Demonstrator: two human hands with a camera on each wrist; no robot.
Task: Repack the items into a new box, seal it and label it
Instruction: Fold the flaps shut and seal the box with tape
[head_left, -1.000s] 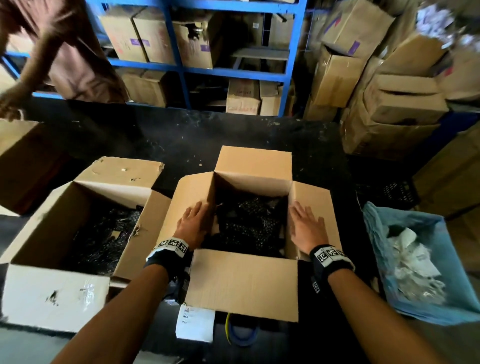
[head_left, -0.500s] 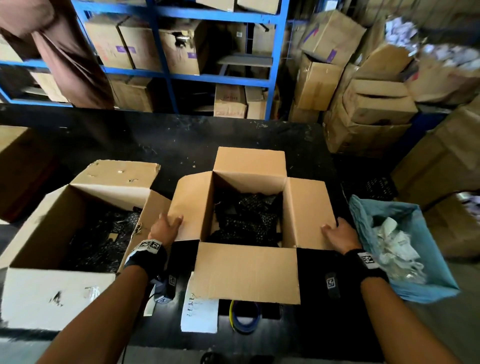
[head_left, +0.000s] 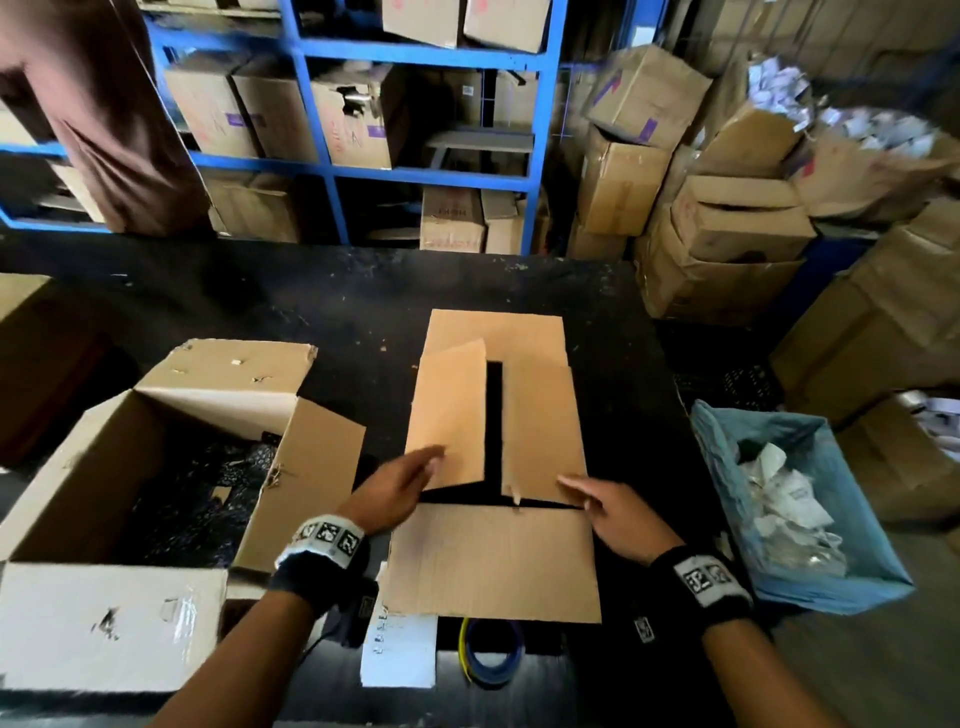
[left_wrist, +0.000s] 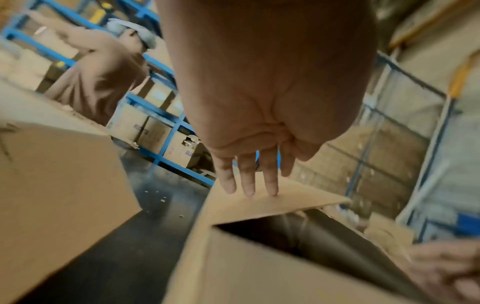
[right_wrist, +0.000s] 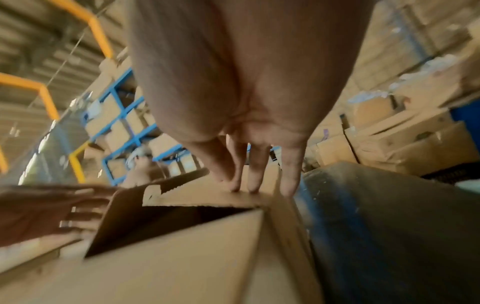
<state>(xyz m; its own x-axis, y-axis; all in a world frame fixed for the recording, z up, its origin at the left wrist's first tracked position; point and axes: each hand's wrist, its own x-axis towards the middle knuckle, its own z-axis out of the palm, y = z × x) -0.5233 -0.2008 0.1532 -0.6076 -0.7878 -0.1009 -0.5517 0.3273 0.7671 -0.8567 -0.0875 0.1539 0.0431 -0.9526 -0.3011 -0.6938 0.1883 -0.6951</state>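
Observation:
The new cardboard box (head_left: 493, 561) sits mid-table with both side flaps folded inward over its dark contents. A narrow gap runs between them. My left hand (head_left: 400, 483) lies flat with straight fingers (left_wrist: 249, 185) on the left flap (head_left: 449, 415). My right hand (head_left: 602, 501) presses straight fingers (right_wrist: 253, 174) on the near edge of the right flap (head_left: 540, 426). The near flap and far flap (head_left: 493, 332) still lie open. The old open box (head_left: 156, 467) at the left holds dark items. A white label sheet (head_left: 400, 654) and a blue tape roll (head_left: 491, 649) lie near the table's front edge.
A blue-lined bin (head_left: 800, 499) of crumpled paper stands to the right. Blue shelving (head_left: 322, 166) with cartons runs behind the table, and stacked cartons (head_left: 727, 218) pile at the back right. Another person in brown (head_left: 104, 114) stands at the far left.
Both hands moved from the outer edges of the side flaps and folded the flaps inward, covering most of the box's opening.

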